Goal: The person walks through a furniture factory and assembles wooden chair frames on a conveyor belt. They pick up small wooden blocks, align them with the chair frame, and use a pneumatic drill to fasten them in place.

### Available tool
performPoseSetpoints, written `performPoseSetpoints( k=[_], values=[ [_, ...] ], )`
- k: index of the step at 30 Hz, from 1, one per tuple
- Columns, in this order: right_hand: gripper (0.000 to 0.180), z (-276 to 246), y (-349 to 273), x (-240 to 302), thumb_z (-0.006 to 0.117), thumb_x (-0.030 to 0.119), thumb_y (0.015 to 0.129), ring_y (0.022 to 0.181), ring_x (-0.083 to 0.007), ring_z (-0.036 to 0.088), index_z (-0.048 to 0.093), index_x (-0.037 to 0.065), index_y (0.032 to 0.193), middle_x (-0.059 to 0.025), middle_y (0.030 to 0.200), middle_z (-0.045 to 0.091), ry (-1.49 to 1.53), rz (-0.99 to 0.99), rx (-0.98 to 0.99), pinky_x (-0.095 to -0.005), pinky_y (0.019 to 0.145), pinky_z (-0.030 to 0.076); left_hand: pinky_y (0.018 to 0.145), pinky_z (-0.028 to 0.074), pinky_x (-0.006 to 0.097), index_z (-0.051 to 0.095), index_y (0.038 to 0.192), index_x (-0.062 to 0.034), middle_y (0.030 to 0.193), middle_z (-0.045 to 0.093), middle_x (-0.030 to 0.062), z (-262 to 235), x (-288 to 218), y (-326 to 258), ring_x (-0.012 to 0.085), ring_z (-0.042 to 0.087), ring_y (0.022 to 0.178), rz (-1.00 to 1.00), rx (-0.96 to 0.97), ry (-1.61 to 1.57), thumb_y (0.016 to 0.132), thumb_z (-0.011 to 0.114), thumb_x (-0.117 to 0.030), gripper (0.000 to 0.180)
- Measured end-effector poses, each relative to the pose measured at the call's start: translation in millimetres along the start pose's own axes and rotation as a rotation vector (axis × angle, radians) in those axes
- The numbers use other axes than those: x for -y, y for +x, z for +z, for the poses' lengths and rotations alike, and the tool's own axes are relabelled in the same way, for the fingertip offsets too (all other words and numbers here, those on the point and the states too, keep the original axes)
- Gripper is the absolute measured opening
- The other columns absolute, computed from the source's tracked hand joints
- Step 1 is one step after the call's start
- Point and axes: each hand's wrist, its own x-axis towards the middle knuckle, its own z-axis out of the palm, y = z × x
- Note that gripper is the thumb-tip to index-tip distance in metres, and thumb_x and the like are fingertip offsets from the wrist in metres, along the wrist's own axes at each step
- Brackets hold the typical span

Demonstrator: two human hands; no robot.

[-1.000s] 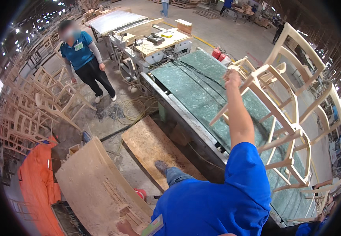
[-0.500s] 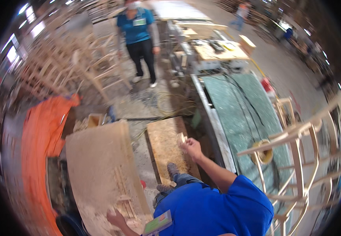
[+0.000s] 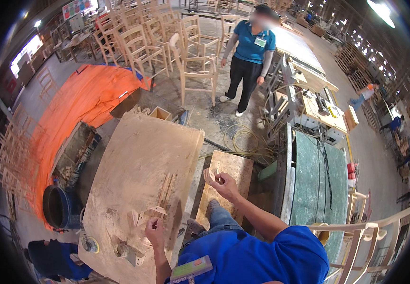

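Observation:
My right hand (image 3: pixel 226 187) is raised over the gap beside the wooden workbench, its fingers closed around a few small pale wooden pieces (image 3: pixel 209 176). Low over the bench's near right part, my left hand (image 3: pixel 154 231) has its fingertips pinched together; what they hold, if anything, is too small to make out. Just beyond those fingertips is a small flat wooden piece (image 3: pixel 157 210), and other cut blocks (image 3: pixel 133 217) lie beside it. Thin wooden strips (image 3: pixel 167 187) rest farther up the dusty bench top (image 3: pixel 134 146).
A low board (image 3: pixel 237 165) lies by my feet. A green-topped table (image 3: pixel 313 180) and a wooden chair frame (image 3: pixel 356 241) are at my right. Left are an orange tarp (image 3: pixel 82 102) and a dark bin (image 3: pixel 59 207). A person (image 3: pixel 250 57) stands ahead near chair frames (image 3: pixel 198 75).
My view has swung left, so the bench and the standing person appear farther right. My left hand has come up to the small wooden blocks. My right hand still holds its wooden pieces.

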Motion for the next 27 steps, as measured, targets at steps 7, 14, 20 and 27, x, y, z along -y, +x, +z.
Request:
performPoseSetpoints(
  k=[7, 14, 20, 27],
  values=[
    [0.031, 54.6, 53.9, 10.9, 0.083, 0.028, 0.078, 0.074, -0.0204, 0.061, 0.069, 0.003, 0.091, -0.0086, 0.083, 0.063, -0.141, -0.176, 0.127, -0.0343, 0.066, 0.050, 0.078, 0.056, 0.032, 0.071, 0.113, 0.0008, 0.102, 0.074, 0.0133, -4.9, 9.6, -1.0, 0.0189, 0.071, 0.083, 0.014, -0.079, 0.156, 0.088, 0.065, -0.007, 0.027],
    [0.022, 132.4, 129.2, 5.4, 0.075, 0.022, 0.079, 0.088, -0.0373, 0.066, 0.070, 0.007, 0.095, -0.0176, 0.095, 0.067, -0.288, -0.445, 0.233, -0.0471, 0.075, 0.054, 0.074, 0.053, 0.028, 0.073, 0.111, 0.0001, 0.094, 0.073, 0.0084, -7.9, 0.2, -7.2, 0.0125, 0.065, 0.080, -0.091, -0.258, 0.107, 0.089, 0.072, -0.016, 0.027],
    [0.019, 183.8, 162.0, -7.8, 0.072, 0.020, 0.080, 0.090, -0.0375, 0.066, 0.066, 0.004, 0.089, -0.0180, 0.097, 0.066, -0.421, -0.534, 0.259, -0.0499, 0.077, 0.051, 0.076, 0.055, 0.030, 0.074, 0.110, -0.0015, 0.092, 0.075, 0.0082, 4.6, -11.2, -28.7, 0.0134, 0.068, 0.080, -0.394, -0.234, 0.193, 0.090, 0.073, -0.024, 0.030],
    [0.032, 196.5, 163.2, -12.6, 0.075, 0.022, 0.079, 0.112, -0.0413, 0.058, 0.065, 0.008, 0.106, -0.0215, 0.119, 0.060, -0.550, -0.453, 0.395, -0.0550, 0.095, 0.043, 0.078, 0.057, 0.032, 0.074, 0.110, -0.0013, 0.096, 0.076, 0.0095, 21.1, -11.0, -40.2, 0.0168, 0.072, 0.084, -0.389, -0.218, 0.165, 0.091, 0.073, -0.027, 0.032]
  ],
)
